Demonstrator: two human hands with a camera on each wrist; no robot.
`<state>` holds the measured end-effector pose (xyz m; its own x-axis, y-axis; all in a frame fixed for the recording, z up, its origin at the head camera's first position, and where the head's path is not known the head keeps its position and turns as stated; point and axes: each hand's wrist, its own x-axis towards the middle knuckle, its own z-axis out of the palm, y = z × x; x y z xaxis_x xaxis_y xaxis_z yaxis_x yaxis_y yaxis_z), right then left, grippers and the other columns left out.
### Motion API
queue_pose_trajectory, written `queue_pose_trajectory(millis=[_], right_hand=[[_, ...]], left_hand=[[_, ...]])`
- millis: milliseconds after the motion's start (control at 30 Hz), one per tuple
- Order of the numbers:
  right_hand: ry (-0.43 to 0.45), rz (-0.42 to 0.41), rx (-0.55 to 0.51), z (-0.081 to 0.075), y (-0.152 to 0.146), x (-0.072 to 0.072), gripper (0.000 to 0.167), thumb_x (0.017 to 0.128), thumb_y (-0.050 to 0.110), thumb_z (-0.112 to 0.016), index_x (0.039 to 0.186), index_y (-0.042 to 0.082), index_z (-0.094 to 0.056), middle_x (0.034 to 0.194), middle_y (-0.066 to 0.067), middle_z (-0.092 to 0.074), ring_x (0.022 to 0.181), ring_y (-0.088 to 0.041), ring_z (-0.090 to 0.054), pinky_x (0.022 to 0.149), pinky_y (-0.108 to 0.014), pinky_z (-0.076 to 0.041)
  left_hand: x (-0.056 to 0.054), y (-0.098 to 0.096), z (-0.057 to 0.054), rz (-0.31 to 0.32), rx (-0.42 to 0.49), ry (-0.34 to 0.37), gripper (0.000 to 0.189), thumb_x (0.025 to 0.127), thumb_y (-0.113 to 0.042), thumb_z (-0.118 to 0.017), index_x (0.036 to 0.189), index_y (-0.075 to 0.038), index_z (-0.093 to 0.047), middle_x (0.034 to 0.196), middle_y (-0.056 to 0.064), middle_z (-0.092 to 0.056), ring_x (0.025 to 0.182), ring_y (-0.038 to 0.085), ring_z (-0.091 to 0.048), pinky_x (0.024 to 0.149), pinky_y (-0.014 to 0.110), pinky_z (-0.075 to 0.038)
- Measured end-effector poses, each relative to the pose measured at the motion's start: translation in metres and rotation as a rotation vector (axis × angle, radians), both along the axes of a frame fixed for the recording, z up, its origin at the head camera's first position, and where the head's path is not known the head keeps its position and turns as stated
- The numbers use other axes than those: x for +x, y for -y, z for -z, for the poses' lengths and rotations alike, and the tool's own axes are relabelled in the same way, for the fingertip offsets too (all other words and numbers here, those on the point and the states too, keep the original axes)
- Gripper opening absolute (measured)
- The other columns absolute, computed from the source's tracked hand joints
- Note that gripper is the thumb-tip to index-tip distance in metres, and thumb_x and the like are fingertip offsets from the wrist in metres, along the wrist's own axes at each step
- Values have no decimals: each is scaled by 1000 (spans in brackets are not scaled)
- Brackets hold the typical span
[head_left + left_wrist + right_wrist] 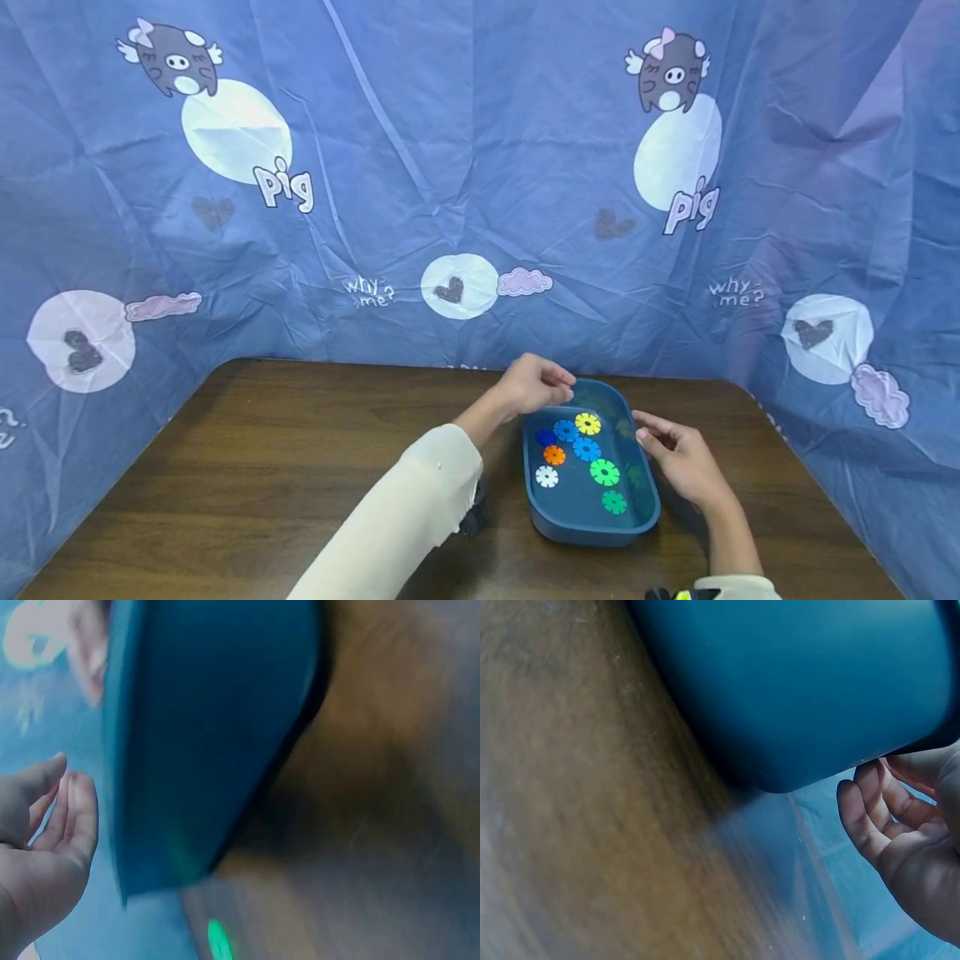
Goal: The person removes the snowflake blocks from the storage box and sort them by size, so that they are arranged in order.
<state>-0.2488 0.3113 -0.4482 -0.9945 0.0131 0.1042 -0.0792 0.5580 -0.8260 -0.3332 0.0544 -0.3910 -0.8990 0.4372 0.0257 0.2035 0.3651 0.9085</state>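
Observation:
A dark blue-teal plastic bin (585, 533) with rounded corners stands on the table. Several notched plastic discs lie flat on its floor, among them a yellow disc (588, 423), an orange disc (554, 455), a white disc (547, 476) and a light green disc (604, 472). My left hand (534, 385) hovers by the bin's far left corner, fingers loosely bent and nothing visible in them. At the right rim is my right hand (684, 458), its thumb and fingertips against the edge. In the right wrist view the bin's wall (802, 690) hides part of that thumb.
The brown wooden table (300, 467) extends far to the left of the bin. Behind it hangs a blue printed cloth (465, 208). A dark object (472, 510) shows beside the left sleeve. A bright green oval shape (219, 941) appears low in the left wrist view.

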Motion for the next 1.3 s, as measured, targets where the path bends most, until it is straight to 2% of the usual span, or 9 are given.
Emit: queue_pose_trajectory(millis=[167, 267, 367, 567, 733, 867, 1000, 1167, 1300], right_hand=[[3, -6, 8, -1, 0, 0, 43, 107, 22, -57, 143, 0, -57, 123, -21, -69, 103, -25, -66, 78, -25, -56], [-7, -16, 4, -1, 0, 1, 43, 107, 22, -57, 143, -1, -57, 121, -21, -69, 103, -26, -66, 78, -25, -56], [-24, -24, 2, -1, 0, 1, 42, 106, 21, -58, 142, -1, -57, 118, -20, -70, 100, -24, -67, 77, -25, -56], [-35, -22, 7, -1, 0, 0, 41, 106, 19, -59, 141, -1, -58, 114, -19, -70, 94, -19, -65, 73, -26, -55], [-26, -24, 7, 0, -1, 0, 41, 106, 19, -59, 142, -1, -58, 113, -19, -69, 94, -19, -64, 72, -27, -54], [-19, -26, 1, 0, -1, -1, 42, 106, 20, -59, 142, -1, -58, 115, -19, -69, 96, -19, -64, 74, -28, -55], [-22, -31, -9, 1, -1, -1, 42, 106, 20, -59, 142, -1, -58, 115, -19, -70, 96, -20, -65, 75, -27, -56], [-30, -33, -15, 1, -1, -1, 41, 106, 19, -58, 142, -2, -58, 115, -20, -69, 96, -21, -65, 75, -26, -56], [-26, -28, -10, 1, -1, -1, 41, 106, 19, -58, 142, -2, -58, 115, -21, -69, 96, -22, -66, 75, -26, -56]], left_hand=[[20, -33, 12, 163, -158, -54, 16, 92, -6, -77, 107, -6, -79, 87, -2, -75, 78, 5, -66, 73, 19, -56], [26, -46, 22, 219, -245, -66, 19, 89, -6, -80, 108, -6, -79, 88, -3, -75, 78, 3, -65, 74, 17, -55], [27, -51, 31, 237, -327, -58, 21, 85, -8, -84, 106, -10, -80, 90, -5, -74, 80, 2, -64, 76, 16, -53], [23, -52, 44, 303, -419, -3, 26, 81, -14, -89, 105, -19, -80, 93, -11, -71, 87, 0, -61, 84, 18, -51], [21, -55, 50, 354, -480, -71, 31, 81, -19, -90, 110, -22, -79, 97, -14, -69, 91, -1, -60, 87, 16, -50], [20, -57, 51, 378, -505, -109, 33, 81, -20, -90, 112, -21, -79, 99, -14, -70, 93, -1, -60, 87, 15, -50], [21, -58, 50, 376, -499, -100, 32, 81, -18, -90, 110, -20, -78, 97, -13, -68, 90, 0, -59, 84, 15, -49], [23, -59, 46, 359, -441, -64, 28, 78, -9, -90, 98, -18, -72, 91, -8, -62, 83, 5, -55, 76, 17, -48], [22, -56, 40, 369, -376, -42, 22, 82, -4, -87, 92, -14, -70, 87, -5, -63, 79, 7, -56, 70, 19, -49]])
